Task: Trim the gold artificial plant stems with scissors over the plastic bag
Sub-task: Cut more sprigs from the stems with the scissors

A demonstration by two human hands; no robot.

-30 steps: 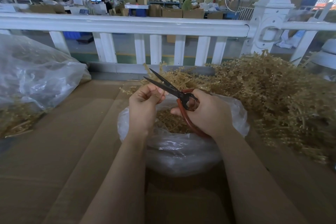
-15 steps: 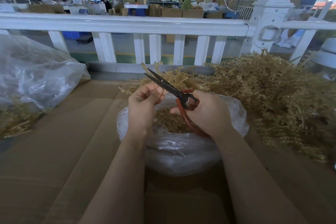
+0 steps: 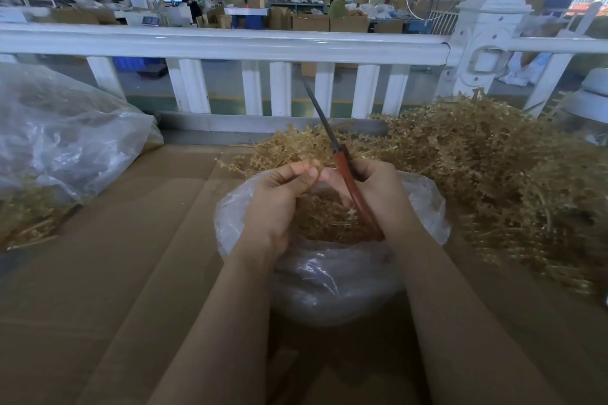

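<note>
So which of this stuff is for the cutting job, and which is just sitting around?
For the job:
- scissors in the right hand
- gold stem pinched by the left hand
- plastic bag under the hands
- pile of gold stems

Just sitting around:
- big bag on the left
- white railing
- cardboard boxes far behind

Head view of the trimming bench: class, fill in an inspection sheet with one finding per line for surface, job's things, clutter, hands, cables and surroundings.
Surface: brown cardboard sheets.
Job's things: scissors with blades together, pointing up and away; open plastic bag of gold trimmings beneath; gold stem pile on the right.
Clutter: second plastic bag at left, with gold pieces inside.
Hands: left hand pinches a thin stem; right hand grips the scissors.
Cables: nothing seen.
Surroundings: white railing; workshop with boxes and people beyond.
</note>
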